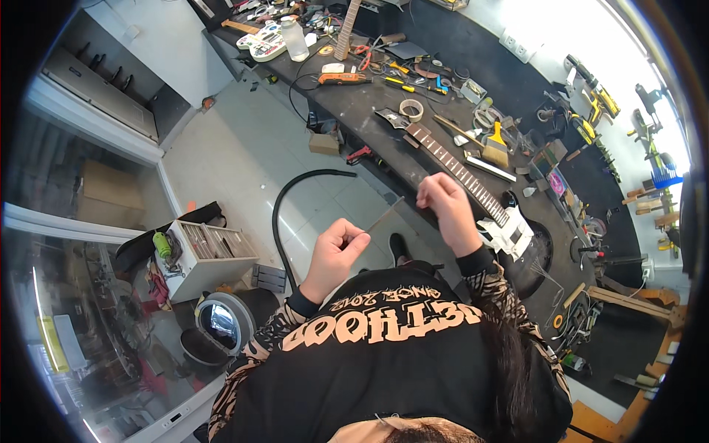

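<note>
Left hand [336, 255]: thumb and index pinch thin strip [385, 215] by near end, likely leaving length free; far end toward right hand [449, 213]. Right fingers curled, can't tell if holding anything. Guitar [481, 194] right of them, flat on bench [362, 111], presumably for support.

A: what's up with that thin strip [385, 214]?
B: looks straight, brownish — one end at the left hand's [336, 255] fingertips, the other angled forward-right. Material? Can't tell — too skinny.

Open air over floor [229, 162], thin strip [385, 215] (slanted) crossing, guitar [478, 193] blocking right, hose [276, 214] left.
</note>
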Demonstrator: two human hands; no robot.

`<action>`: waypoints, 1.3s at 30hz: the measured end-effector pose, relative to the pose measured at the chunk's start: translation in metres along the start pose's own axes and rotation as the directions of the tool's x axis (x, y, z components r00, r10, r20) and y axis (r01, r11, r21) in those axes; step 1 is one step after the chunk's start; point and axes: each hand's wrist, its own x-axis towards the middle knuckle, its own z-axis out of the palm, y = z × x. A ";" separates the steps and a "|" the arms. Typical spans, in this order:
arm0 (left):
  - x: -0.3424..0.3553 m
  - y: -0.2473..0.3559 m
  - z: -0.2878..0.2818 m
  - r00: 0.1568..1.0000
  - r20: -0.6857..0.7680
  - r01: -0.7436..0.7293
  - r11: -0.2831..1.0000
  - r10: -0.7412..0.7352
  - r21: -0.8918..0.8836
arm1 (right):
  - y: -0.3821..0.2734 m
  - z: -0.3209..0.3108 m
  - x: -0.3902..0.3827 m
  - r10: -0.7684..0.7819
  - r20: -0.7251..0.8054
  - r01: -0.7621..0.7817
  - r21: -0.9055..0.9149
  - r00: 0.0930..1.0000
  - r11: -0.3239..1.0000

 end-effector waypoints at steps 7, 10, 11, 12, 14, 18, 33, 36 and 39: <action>0.047 0.010 0.035 0.971 -0.169 -0.107 0.940 0.169 0.325 | 0.011 -0.033 0.028 0.135 0.120 -0.118 -0.140 0.983 0.983; 0.065 0.018 0.051 0.948 -0.200 -0.132 0.878 0.247 0.460 | 0.035 -0.052 0.049 0.305 0.282 -0.210 -0.321 0.910 0.923; 0.070 0.020 0.056 0.943 -0.231 -0.104 0.870 0.240 0.483 | 0.044 -0.066 0.060 0.310 0.284 -0.214 -0.322 0.907 0.922; 0.074 0.021 0.061 0.944 -0.261 -0.052 0.872 0.202 0.487 | 0.053 -0.082 0.076 0.277 0.237 -0.186 -0.344 0.931 0.920; 0.081 0.012 0.069 0.930 -0.323 -0.014 0.896 0.175 0.443 | 0.051 -0.107 0.106 0.235 0.058 -0.200 -0.353 0.970 0.914; 0.080 -0.004 0.077 0.906 -0.423 0.098 0.964 0.016 0.247 | 0.089 -0.204 0.205 -0.414 -0.029 0.047 -0.984 0.910 0.171; 0.112 -0.015 0.076 0.891 -0.445 0.160 0.978 -0.085 0.133 | 0.076 -0.276 0.276 -0.253 -0.189 -0.106 -0.945 0.949 0.310; 0.109 -0.018 0.076 0.866 -0.472 0.187 0.982 -0.167 -0.005 | 0.030 -0.194 0.222 0.057 0.044 -0.019 -0.600 0.997 0.799; 0.117 -0.034 0.070 0.909 -0.389 0.210 0.970 -0.148 0.124 | -0.008 -0.118 0.157 0.259 0.361 -0.145 -0.313 0.896 0.939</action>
